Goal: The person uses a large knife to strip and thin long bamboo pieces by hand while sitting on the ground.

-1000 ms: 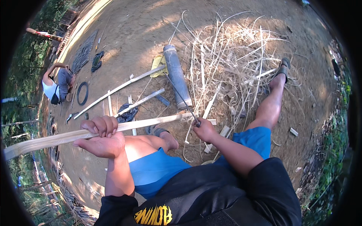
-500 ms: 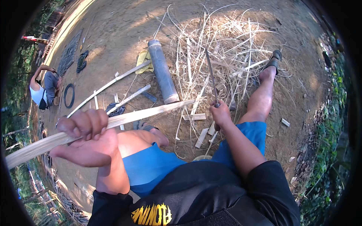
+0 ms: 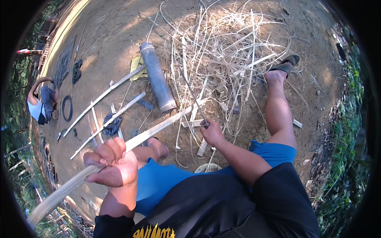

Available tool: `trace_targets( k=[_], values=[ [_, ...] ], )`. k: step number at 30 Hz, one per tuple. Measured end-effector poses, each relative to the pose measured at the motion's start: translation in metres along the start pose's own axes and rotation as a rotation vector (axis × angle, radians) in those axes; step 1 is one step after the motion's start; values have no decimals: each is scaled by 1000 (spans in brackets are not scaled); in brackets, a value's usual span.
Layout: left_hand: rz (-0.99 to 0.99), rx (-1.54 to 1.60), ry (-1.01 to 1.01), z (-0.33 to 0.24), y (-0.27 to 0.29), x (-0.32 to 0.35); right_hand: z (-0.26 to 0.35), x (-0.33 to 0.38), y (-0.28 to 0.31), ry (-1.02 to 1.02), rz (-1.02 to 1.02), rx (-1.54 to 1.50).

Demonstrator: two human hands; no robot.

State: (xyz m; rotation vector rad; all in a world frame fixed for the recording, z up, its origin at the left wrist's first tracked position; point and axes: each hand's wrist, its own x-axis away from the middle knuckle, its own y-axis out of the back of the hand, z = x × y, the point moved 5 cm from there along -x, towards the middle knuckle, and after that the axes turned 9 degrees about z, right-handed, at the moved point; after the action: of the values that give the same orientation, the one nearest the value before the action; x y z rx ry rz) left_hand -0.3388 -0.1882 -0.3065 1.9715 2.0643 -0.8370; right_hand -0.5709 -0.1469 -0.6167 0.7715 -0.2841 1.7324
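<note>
Over bare dirt, hands [image 3: 111, 164] clenched — strip [image 3: 158, 127], blade [image 3: 193, 97].

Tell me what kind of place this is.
Probably an outdoor yard used for bamboo work: bare dirt ground, a heap of shavings, loose strips lying about, and greenery at the edge.

Two hands [image 3: 115, 166] [image 3: 211, 133], one long bamboo strip [image 3: 158, 129], one knife [image 3: 194, 99], one grey pipe [image 3: 157, 77], one sandal [image 3: 286, 65], one black ring [image 3: 66, 108].
</note>
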Motion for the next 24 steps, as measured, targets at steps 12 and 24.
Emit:
trace_targets(
  k=[12, 24],
  values=[
    [-25, -135, -19, -3, 4, 4, -35, -35, 15, -143, 113, 58],
    [-299, -191, 62, 14, 51, -29, 28, -17, 18, -35, 50, 224]
  ],
)
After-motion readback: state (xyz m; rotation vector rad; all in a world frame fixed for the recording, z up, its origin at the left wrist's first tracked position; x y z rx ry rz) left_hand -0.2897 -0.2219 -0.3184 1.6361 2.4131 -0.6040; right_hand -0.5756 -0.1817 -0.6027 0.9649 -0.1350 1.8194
